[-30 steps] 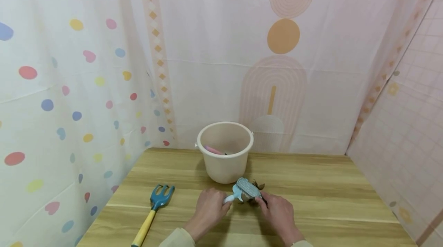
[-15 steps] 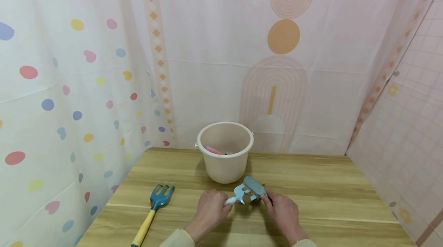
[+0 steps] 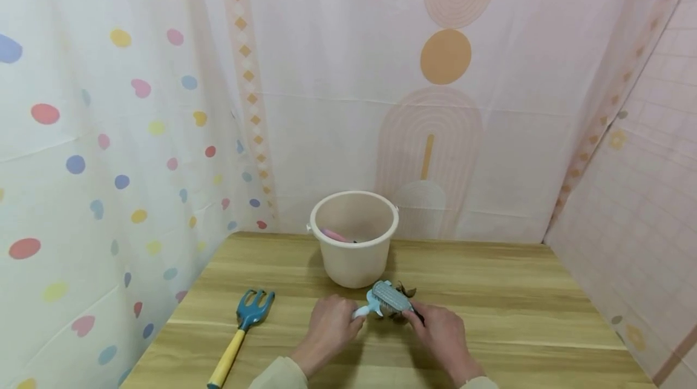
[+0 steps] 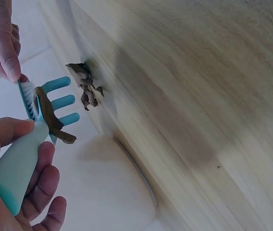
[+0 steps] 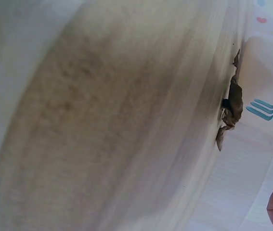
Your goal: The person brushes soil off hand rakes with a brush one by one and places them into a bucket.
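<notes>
Fork (image 3: 372, 301), head view: light blue, in front of the bucket (image 3: 354, 268) and above the surface (image 3: 501, 298); handle gripped in curled fingers of left hand (image 3: 333, 323).
Brush (image 3: 393, 297), head view: laid across the fork's head, bristles down; dark handle pinched between thumb and fingers of right hand (image 3: 442, 330).
Dry leaves (image 3: 405, 290), head view: brown, partly hidden behind and below the brush.
Bigger fork (image 3: 236, 340), head view: blue with yellow handle, well apart to the left, touched by neither hand.
Bucket, head view: upright beyond both hands, pink thing (image 3: 333, 235) inside, too hidden to name.
Leaf (image 4: 48, 110), left wrist view: long and curled, caught where the tines meet the handle; tines apart from the clump on the surface.
Bristles, left wrist view: white, up against that leaf, seemingly touching; pressure impossible to tell.
Tines, right wrist view: just beside the clump, leaf on the fork above them.
Curled fingers, right wrist view: at the edge, probably of right hand; brush not shown, so cannot tell the grip from here.
Brushing: judged to be the step in hand, clearing leaf from fork.
Next stroke: likely calls for steady fork, bristles drawn along the tines toward the tips; risk of pushing leaf deeper between them.
</notes>
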`<act>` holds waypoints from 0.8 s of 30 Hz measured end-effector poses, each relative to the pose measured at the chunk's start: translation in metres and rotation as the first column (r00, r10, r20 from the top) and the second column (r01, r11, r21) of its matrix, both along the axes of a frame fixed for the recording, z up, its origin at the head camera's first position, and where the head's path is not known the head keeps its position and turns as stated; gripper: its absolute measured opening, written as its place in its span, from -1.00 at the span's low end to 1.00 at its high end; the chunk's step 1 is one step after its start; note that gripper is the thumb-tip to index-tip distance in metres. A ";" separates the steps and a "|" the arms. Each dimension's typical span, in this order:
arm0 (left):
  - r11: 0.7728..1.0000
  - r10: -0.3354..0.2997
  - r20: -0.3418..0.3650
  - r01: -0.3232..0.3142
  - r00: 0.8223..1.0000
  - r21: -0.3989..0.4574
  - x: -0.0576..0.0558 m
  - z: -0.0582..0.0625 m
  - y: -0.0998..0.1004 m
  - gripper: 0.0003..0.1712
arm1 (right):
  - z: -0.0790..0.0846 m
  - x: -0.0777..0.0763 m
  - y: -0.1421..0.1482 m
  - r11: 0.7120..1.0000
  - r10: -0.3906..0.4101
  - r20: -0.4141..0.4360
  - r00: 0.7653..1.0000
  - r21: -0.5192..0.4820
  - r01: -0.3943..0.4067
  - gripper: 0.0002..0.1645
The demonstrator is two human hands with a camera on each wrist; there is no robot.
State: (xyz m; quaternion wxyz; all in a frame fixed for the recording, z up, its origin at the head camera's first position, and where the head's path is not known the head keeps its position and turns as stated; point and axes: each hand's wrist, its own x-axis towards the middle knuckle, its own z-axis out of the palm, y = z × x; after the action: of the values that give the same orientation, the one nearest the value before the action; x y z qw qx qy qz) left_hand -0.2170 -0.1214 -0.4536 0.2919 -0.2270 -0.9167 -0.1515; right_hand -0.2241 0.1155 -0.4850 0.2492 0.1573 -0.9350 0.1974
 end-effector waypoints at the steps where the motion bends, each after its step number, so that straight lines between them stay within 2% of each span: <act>1: 1.000 -0.004 -0.011 0.004 1.000 0.000 0.000 0.000 0.000 -0.55 | 0.000 -0.001 0.000 1.000 -0.005 0.001 1.000 -0.002 0.005 -0.62; 4: 1.000 0.001 -0.010 -0.001 1.000 -0.006 0.001 0.000 0.000 -0.55 | -0.001 -0.002 -0.001 1.000 -0.016 0.002 1.000 0.000 0.016 -0.63; 10: 1.000 0.015 0.044 -0.015 0.999 -0.021 0.002 0.001 0.001 -0.58 | -0.003 -0.002 -0.001 1.000 -0.027 -0.012 1.000 -0.005 0.027 -0.64; 24: 1.000 0.018 0.046 -0.017 0.999 -0.024 0.003 0.000 0.001 -0.59 | -0.007 -0.004 0.002 0.998 -0.041 -0.064 0.997 -0.057 0.037 -0.69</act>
State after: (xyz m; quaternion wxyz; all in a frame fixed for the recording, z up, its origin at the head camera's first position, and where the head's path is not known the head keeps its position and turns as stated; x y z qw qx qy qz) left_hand -0.2144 -0.1205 -0.4538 0.2692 -0.2188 -0.9269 -0.1434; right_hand -0.2277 0.1176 -0.4917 0.2878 0.1384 -0.9233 0.2135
